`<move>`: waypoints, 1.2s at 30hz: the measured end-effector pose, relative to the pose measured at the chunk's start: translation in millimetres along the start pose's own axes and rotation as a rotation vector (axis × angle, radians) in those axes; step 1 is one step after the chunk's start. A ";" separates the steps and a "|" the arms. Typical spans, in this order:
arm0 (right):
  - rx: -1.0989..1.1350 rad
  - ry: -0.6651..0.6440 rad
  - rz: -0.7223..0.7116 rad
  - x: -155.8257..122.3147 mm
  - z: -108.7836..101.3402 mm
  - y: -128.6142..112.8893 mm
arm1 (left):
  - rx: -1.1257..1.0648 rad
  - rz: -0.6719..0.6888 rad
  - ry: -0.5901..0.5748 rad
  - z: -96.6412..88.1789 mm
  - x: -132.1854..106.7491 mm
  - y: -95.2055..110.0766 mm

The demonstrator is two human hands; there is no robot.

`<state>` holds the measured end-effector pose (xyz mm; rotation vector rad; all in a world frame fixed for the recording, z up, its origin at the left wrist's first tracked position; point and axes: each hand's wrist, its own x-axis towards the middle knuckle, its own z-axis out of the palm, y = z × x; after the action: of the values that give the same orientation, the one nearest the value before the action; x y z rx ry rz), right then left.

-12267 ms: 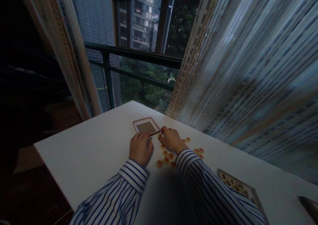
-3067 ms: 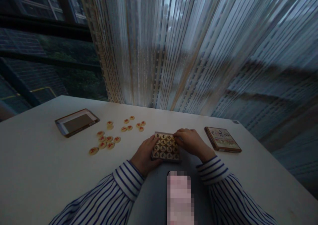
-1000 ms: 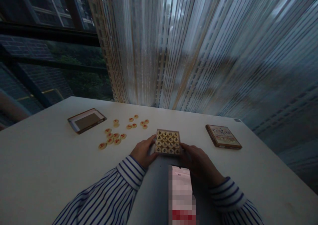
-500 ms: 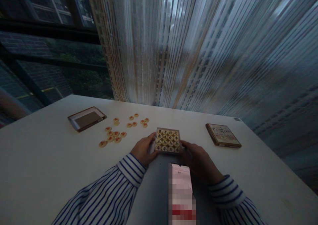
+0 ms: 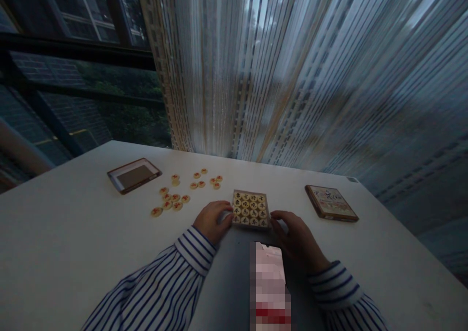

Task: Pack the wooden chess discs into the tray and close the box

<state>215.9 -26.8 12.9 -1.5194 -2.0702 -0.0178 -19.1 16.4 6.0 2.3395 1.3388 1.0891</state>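
Note:
A shallow square box (image 5: 251, 226) of xiangqi pieces rests on the white table (image 5: 109, 253) in front of me. Rows of pale round pieces with black characters (image 5: 253, 205) lie face up inside it. At the box's left side is my left hand (image 5: 214, 220), open, thumb and fingers apart, fingertips right by the edge. My right hand (image 5: 294, 236) is open at the opposite side, fingers bent, tips just beside the wall. Whether the fingertips still touch the box is hard to see. To the left lie several loose pieces with red characters (image 5: 176, 198).
An open tray-like lid (image 5: 134, 176) lies at the far left. A closed, printed flat box (image 5: 332, 203) is on the right. Close to me, between my forearms, is a phone (image 5: 270, 272) with a blurred screen. A striped string curtain (image 5: 226, 77) hangs behind the table.
Both hands have loosened from the box's sides, and their fingers have drawn slightly back. The box sits at nearly the same spot; the whole view has shifted a little.

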 end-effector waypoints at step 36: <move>0.046 0.099 -0.174 13.0 -11.1 -24.9 | -0.008 -0.031 -0.062 -34.0 -4.9 14.8</move>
<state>196.1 -27.9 35.8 -1.2816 -2.1025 -0.1086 -34.9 -1.0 35.1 2.3193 1.3419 1.0020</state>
